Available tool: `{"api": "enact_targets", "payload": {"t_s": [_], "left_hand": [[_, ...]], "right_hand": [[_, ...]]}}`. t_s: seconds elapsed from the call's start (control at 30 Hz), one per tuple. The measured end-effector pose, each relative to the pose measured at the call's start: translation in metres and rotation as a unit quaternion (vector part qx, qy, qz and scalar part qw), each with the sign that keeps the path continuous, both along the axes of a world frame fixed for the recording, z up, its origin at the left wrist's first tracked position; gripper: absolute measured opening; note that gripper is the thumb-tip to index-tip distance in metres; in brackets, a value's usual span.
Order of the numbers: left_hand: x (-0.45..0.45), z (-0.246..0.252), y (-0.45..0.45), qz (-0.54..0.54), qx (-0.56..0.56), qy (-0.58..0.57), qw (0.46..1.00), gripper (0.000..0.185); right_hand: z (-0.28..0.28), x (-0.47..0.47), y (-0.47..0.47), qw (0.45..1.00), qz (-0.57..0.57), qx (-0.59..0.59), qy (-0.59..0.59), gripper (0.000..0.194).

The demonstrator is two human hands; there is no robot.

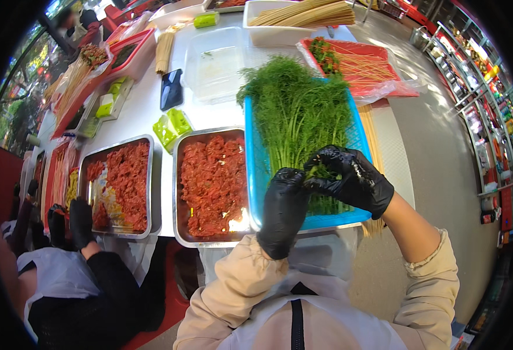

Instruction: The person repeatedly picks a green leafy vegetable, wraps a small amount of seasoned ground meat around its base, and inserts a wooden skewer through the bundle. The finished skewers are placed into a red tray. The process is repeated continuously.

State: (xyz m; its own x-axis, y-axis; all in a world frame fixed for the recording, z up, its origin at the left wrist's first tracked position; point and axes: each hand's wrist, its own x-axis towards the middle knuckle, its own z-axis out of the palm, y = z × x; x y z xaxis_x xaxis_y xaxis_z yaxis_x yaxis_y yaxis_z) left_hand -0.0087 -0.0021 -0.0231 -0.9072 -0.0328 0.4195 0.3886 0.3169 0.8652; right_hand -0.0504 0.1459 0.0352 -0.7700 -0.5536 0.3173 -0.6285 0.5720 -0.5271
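Note:
Both my hands wear black gloves and meet above the near part of a blue plastic basket. Between the fingertips of my left hand and my right hand is a small bit of green herb, partly hidden by the fingers. Wet residue clings to the back of the right glove. Long feathery green herbs, looking like dill or fennel fronds, fill the basket, stems towards me. Left of it, touching or nearly so, a steel tray of red marinated meat stands on the white table.
A second steel meat tray lies further left, beside a co-worker's gloved hands. A red tray with skewers, a white tub of bamboo sticks, a clear plastic tub, a phone and a green packet stand beyond.

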Motion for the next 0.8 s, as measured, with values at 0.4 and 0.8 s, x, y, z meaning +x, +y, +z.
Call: {"api": "enact_targets", "payload": {"t_s": [0.4, 0.8], "left_hand": [[0.005, 0.007, -0.003, -0.091, 0.111, -0.130, 0.981, 0.027], [-0.002, 0.004, -0.019, -0.300, 0.275, -0.206, 0.890, 0.037]], "right_hand": [[0.020, -0.001, -0.007, 0.987, -0.030, -0.027, -0.154, 0.020], [0.028, -0.017, 0.007, 0.944, 0.026, -0.084, -0.317, 0.020]]}}
